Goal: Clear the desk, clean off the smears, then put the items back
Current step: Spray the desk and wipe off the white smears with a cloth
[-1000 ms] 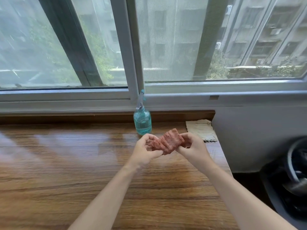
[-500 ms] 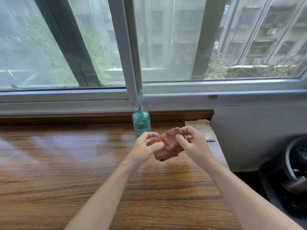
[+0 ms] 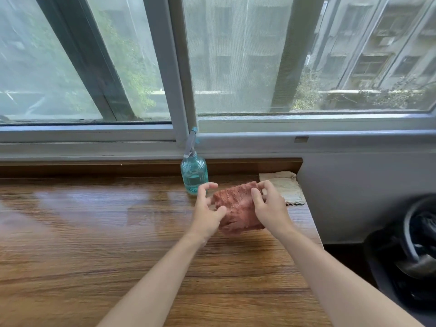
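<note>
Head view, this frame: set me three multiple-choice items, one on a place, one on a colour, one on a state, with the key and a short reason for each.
1. Where does the spray bottle stand?
A. at the desk's back edge, below the window frame
B. at the desk's near edge
C. on the floor

2. What colour is the cloth between the hands?
A. white
B. reddish pink
C. green

3. How is the reddish cloth held?
A. lying flat, untouched
B. left hand alone
C. left hand and right hand both

Key: 1 A, it stands against the back ledge of the desk. 2 B, its pile is reddish pink; the beige cloth lies behind. 3 C, fingers of each hand are on it.
</note>
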A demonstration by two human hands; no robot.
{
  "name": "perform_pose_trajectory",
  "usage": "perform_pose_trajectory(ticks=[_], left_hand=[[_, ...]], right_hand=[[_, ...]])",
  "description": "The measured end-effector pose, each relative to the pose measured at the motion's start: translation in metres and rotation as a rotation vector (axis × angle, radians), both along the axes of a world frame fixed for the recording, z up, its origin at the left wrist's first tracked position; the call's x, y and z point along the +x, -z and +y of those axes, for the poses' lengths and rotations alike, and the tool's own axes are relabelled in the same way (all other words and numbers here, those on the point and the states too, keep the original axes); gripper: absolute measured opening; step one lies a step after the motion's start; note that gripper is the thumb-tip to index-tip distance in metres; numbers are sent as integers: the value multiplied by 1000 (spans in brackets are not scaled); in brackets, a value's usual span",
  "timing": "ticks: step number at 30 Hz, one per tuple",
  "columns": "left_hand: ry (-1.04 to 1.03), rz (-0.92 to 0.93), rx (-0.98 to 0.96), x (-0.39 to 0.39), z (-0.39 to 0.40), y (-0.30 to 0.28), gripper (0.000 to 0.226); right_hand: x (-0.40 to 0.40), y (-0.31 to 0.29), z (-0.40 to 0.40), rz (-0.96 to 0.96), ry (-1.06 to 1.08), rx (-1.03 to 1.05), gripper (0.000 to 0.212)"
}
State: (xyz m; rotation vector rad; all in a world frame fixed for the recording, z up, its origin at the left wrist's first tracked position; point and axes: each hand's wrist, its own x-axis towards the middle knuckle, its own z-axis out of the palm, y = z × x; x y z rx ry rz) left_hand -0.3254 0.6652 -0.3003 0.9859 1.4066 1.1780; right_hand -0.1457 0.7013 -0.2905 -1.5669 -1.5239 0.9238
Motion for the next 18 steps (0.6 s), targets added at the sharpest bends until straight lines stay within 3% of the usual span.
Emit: perform_pose_trajectory(ticks=[1,3,5,7,12,18], left_hand=[[-37,99,15,2,5,5,50],[-58,283,46,5,20,13,36],[-27,354,41,8,36,18,30],[23,393,-5,10,52,19,29],[220,616,-23,13,92,18,54],[372,884,-79,25,115,21,54]], right_hand=[[1,3,4,-32,-6,-33,10],[4,6,11,-19,-54,-128,39],[7,6,19,50,-119,-209,60],[10,7,30,-34,-166,-188,56],[9,16,70,-446,-221,-106,50],[14,35,90,-679,-289,-82,46]])
